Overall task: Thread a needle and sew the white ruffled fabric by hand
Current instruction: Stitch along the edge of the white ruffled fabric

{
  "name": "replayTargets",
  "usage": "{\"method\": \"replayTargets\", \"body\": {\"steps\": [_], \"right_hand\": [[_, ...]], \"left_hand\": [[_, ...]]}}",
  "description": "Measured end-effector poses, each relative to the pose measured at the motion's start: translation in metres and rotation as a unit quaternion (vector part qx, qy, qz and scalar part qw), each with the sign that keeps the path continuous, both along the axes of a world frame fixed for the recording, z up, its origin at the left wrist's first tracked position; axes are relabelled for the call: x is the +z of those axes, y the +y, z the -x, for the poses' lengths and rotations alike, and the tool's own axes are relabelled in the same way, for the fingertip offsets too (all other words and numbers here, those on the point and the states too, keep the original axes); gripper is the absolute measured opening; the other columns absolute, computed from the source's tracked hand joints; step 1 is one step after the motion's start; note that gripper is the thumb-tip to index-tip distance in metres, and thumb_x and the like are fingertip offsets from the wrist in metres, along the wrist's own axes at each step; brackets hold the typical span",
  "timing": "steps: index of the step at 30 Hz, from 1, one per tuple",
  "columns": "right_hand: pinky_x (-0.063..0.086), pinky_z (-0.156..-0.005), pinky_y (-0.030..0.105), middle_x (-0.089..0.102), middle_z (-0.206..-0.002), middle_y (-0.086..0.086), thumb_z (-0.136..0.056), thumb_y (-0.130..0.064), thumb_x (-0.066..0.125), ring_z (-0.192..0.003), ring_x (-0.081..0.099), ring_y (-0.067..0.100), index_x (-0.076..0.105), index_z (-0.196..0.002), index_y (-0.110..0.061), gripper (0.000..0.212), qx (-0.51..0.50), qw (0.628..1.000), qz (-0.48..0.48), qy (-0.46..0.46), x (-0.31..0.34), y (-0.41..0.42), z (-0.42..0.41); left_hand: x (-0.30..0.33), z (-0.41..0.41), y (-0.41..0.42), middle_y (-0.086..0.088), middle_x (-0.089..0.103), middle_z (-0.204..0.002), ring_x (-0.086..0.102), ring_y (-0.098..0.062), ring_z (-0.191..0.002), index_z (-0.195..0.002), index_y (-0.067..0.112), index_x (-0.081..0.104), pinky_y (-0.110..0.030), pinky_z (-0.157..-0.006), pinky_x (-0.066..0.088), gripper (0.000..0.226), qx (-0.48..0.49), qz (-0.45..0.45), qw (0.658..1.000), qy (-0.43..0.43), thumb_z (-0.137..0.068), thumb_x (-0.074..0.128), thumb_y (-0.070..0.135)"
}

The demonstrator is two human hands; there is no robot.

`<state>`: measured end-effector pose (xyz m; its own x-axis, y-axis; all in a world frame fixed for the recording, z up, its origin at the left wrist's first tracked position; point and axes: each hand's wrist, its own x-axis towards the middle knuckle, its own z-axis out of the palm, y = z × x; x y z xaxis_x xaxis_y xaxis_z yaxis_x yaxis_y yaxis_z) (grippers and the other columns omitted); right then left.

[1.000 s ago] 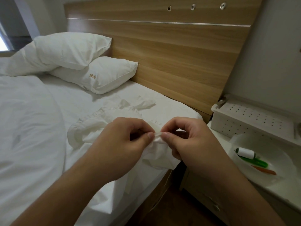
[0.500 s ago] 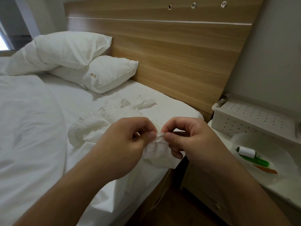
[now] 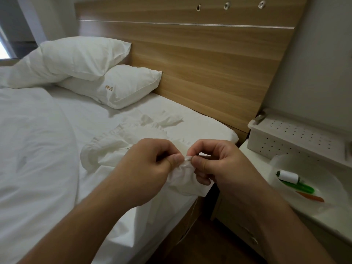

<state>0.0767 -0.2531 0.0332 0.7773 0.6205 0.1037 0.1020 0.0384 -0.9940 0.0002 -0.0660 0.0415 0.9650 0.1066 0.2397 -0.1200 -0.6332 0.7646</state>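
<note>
A: Fabric (image 3: 182,174), white, ruffled: where is it lying relative to the bed (image 3: 114,119)?

B: It is trailing across the bed's near right corner, with one gathered edge being lifted just off that corner, above the mattress edge.

A: Hands?

B: Left hand (image 3: 144,168) is pinching the gathered edge between thumb and curled fingers (image 3: 176,159). Right hand (image 3: 219,164) is pinching the same edge, thumb tip nearly meeting the left thumb. Needle: too small to tell.

A: Items beyond the bed?

B: Two pillows (image 3: 118,86) are resting at the bed's head, against the wooden headboard (image 3: 200,63). To the bed's right, a white plate (image 3: 323,204) is holding a spool of white thread (image 3: 287,176), a green tool (image 3: 299,186) and an orange one (image 3: 310,196). A perforated white box (image 3: 297,136) is sitting behind the plate.
</note>
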Motion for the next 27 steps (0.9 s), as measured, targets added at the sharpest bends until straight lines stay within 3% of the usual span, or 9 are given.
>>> {"method": "replayTargets", "body": {"steps": [6,13,18,22,27], "right_hand": [[0.041,-0.050,0.027,0.054,-0.068,0.012,-0.096,0.007,0.059,-0.057,0.045,0.017,0.072,-0.088,0.001,0.017,0.019,0.999,-0.035,0.033,-0.004,0.003,-0.001],[0.042,-0.052,0.027,0.058,-0.072,0.009,-0.088,-0.010,0.073,-0.061,0.049,0.018,0.075,-0.090,-0.008,0.003,0.035,0.995,-0.076,0.049,-0.009,0.001,-0.004],[0.040,-0.053,0.031,0.056,-0.076,0.011,-0.082,-0.010,0.078,-0.060,0.051,0.019,0.072,-0.114,-0.012,0.032,0.041,0.993,-0.099,0.051,-0.010,0.003,-0.004],[0.045,-0.051,0.030,0.063,-0.076,0.011,-0.078,-0.016,0.079,-0.060,0.055,0.022,0.075,-0.105,-0.014,0.028,-0.006,0.998,-0.068,0.010,-0.005,0.002,-0.001],[0.059,-0.061,0.033,0.076,-0.100,0.003,-0.084,-0.011,0.080,-0.072,0.072,0.023,0.074,-0.107,-0.016,0.024,-0.053,0.997,-0.011,-0.048,0.003,-0.002,0.001]], "left_hand": [[-0.003,-0.001,0.001,-0.004,0.074,-0.074,0.070,-0.029,-0.077,-0.082,0.027,0.079,-0.050,-0.073,0.057,0.018,-0.013,0.060,0.998,0.004,-0.099,0.071,0.027],[-0.001,0.001,0.000,-0.012,0.075,-0.080,0.070,-0.039,-0.083,-0.085,0.027,0.080,-0.056,-0.075,0.057,0.018,-0.031,0.111,0.993,0.003,-0.100,0.070,0.028],[0.001,0.003,-0.002,-0.016,0.074,-0.083,0.068,-0.043,-0.086,-0.087,0.028,0.081,-0.061,-0.079,0.056,0.016,-0.039,0.113,0.993,0.008,-0.099,0.070,0.032],[0.003,0.005,-0.001,-0.017,0.073,-0.082,0.066,-0.046,-0.085,-0.088,0.027,0.081,-0.062,-0.076,0.055,0.016,-0.043,0.114,0.992,0.012,-0.099,0.071,0.033],[0.005,0.006,-0.003,-0.017,0.074,-0.086,0.068,-0.045,-0.090,-0.089,0.025,0.081,-0.062,-0.080,0.057,0.019,-0.032,0.139,0.990,0.017,-0.099,0.069,0.034]]}}
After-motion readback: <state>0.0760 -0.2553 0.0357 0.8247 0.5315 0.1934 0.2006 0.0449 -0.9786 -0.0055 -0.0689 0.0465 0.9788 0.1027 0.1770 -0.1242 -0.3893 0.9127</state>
